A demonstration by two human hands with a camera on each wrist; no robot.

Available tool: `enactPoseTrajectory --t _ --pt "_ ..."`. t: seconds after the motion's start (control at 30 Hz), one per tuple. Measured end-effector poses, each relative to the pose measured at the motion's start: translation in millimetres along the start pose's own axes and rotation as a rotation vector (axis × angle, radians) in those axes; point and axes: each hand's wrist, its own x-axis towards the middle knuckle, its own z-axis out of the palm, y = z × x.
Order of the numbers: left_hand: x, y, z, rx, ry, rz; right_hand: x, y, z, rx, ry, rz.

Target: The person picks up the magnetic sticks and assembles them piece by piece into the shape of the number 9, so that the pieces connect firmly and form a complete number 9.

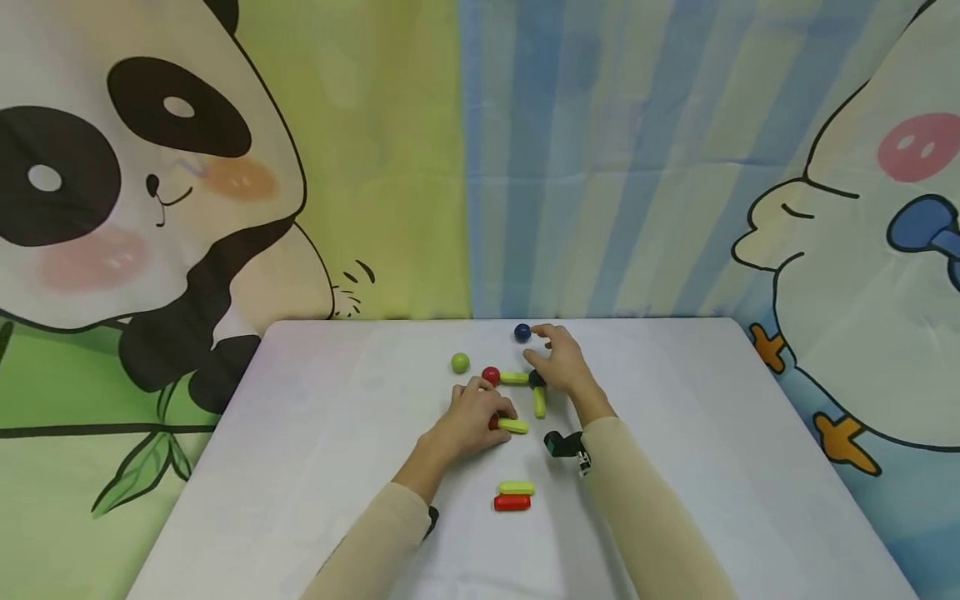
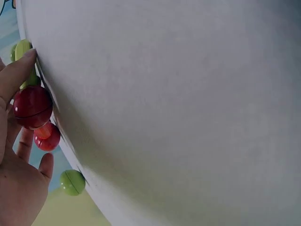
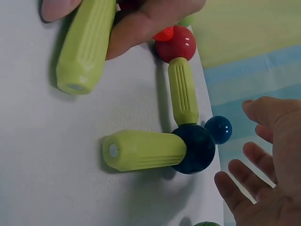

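A white table (image 1: 315, 467) was seen from above, with two arms in cream sleeves reaching across it toward a small cluster of toy rods and balls. The left hand (image 1: 472, 419) was laid over the near part of the cluster, its fingers curled down around a red ball (image 2: 32, 106) and the end of a yellow-green rod (image 1: 514, 426) that stuck out to the right from under the fingertips. In the left wrist view the red ball was seen pressed against the fingers, with a second red ball (image 1: 491, 375) just beyond it. From that second red ball a yellow-green rod (image 1: 514, 377) ran to the right and met a dark ball (image 1: 536, 380), and another yellow-green rod (image 1: 539, 402) ran from the dark ball toward the near edge – together an L-shaped corner. The right hand (image 1: 561, 360) was held just past the dark ball, fingers spread and relaxed, with nothing gripped; in the right wrist view its palm was seen open beside the dark ball without clear contact. A blue ball (image 1: 522, 333) lay near the fingertips of that hand, apart from the rods. A green ball (image 1: 460, 362) lay alone to the left of the cluster. Nearer the person, a loose yellow-green rod (image 1: 517, 487) and a red rod (image 1: 512, 502) were lying side by side, touching. A cartoon backdrop (image 1: 225, 167) with a panda was hung behind the table.
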Motion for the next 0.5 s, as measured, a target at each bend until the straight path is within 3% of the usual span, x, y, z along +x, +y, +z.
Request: enactPoseTrajectory --t 0.27,0.5 --pt "2.3 4.1 8.9 -0.028 -0.002 0.0 15.2 11.7 3.0 -0.007 -0.058 0.006" --pt "-1.1 0.9 5.0 -0.039 -0.002 -0.015 32.6 9.0 10.1 -0.063 -0.144 -0.05"
